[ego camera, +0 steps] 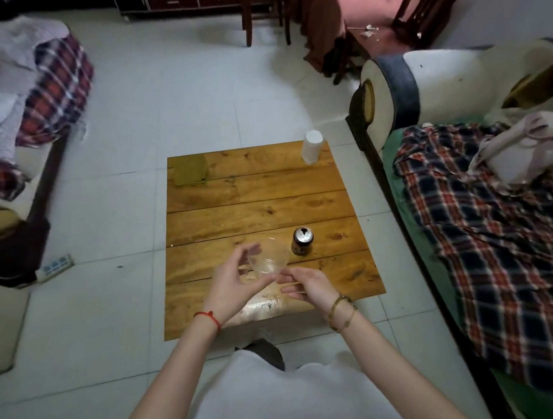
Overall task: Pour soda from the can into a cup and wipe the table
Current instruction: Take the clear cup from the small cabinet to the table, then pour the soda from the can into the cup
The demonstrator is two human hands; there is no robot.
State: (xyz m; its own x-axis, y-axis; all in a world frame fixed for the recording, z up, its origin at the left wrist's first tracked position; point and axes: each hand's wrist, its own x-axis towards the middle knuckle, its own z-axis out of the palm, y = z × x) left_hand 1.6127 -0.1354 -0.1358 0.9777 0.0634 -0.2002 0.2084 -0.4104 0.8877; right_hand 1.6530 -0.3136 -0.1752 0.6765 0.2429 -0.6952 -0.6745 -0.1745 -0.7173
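Observation:
A clear plastic cup (268, 258) is held tilted above the near half of the low wooden table (256, 210). My left hand (234, 286) grips it from the left, fingers curled round its side. The thumb and forefinger of my right hand (312, 286) pinch the cup's lower edge from the right. A dark soda can (302, 241) stands upright on the table just right of the cup, its top open. An olive-brown cloth (190, 174) lies flat at the table's far left corner.
A white lidded container (312, 147) stands at the table's far right corner. A crumpled clear plastic bag (265, 307) lies at the near edge under my hands. Sofas with plaid cloths flank the table left and right; the floor is tiled.

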